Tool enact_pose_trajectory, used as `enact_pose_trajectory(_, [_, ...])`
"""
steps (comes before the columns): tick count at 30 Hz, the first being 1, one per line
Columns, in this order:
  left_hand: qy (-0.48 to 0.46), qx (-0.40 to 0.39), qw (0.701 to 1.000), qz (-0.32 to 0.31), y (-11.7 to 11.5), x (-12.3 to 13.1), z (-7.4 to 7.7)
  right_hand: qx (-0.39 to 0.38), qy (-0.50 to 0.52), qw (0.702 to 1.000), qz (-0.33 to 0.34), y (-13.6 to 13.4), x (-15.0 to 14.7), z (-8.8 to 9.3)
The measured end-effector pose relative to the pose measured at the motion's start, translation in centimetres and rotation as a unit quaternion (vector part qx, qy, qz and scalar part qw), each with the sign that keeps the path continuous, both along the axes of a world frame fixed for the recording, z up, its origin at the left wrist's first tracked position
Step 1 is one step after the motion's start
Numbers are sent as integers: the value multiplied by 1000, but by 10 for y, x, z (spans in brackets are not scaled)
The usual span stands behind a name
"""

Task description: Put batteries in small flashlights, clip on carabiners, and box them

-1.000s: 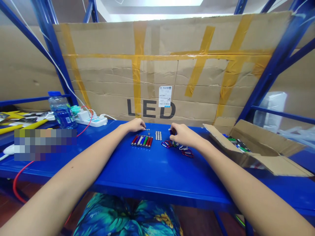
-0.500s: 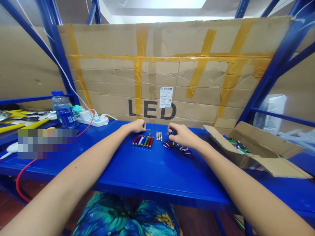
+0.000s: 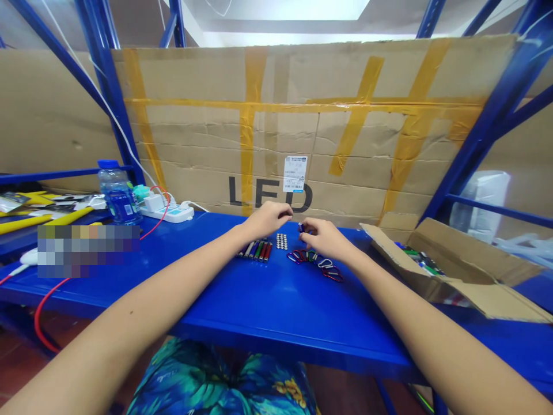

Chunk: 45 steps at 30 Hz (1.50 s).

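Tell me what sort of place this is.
Probably a small workshop for assembly or packing: blue steel shelving, a taped cardboard sheet printed LED, and small flashlights lined up near carabiners on a blue bench.

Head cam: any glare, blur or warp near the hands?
Head view: wide-angle distortion splays the blue steel rack uprights and stretches both forearms; a soft glare sheen lies on the glossy blue tabletop below the left hand and right hand; the grid of small silver discs is too small to resolve singly; a pixelated mosaic patch hides part of the bench at left.
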State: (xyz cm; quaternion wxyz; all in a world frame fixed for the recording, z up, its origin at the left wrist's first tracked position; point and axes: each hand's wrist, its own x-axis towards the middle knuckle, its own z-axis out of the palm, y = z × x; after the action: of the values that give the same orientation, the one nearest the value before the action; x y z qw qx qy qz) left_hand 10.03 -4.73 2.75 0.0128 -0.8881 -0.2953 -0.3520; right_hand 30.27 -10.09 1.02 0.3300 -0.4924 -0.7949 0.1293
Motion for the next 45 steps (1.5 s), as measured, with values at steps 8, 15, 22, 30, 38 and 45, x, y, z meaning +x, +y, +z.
enact_pose_trajectory(8, [9,56,997,-49,-11,14,-9,-24,14,1000,9,1,0,0])
enact_pose_trajectory(15, [27,71,994,-81,-10,16,-11,-54,51,997,15,1,-1,-1])
enact_pose_trajectory(22, [-1,41,996,-78,-20,17,-7,-49,79,996,8,3,1,0])
enact_pose_trajectory(30, [85,3,993,79,19,-20,-5,44,-32,998,10,5,4,-4])
enact_pose_trajectory(38, [209,-149,954,153,50,-44,-31,102,-66,988,97,4,2,-4])
enact_pose_trajectory(45, [214,-186,940,190,51,-42,-27,89,-65,989,95,0,-2,-3])
